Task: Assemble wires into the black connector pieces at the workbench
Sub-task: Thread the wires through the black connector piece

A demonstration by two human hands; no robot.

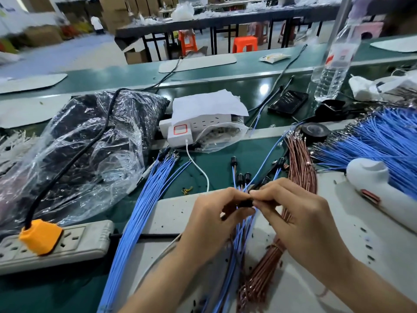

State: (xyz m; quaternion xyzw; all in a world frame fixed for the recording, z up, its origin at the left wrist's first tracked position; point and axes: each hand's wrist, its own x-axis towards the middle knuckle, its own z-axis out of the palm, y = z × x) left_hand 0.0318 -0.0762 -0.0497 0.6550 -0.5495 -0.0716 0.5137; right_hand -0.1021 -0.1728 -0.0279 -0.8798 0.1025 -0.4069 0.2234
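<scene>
Your left hand pinches the small black plastic connector piece, lying left-to-right; at its right end, your right hand fingertips clamp what looks like a thin blue wire.

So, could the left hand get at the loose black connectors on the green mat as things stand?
Probably, once freed: the left hand is pinching a black connector piece together with the right hand. The loose connectors lie on the mat just beyond it, with nothing across the way.
</scene>
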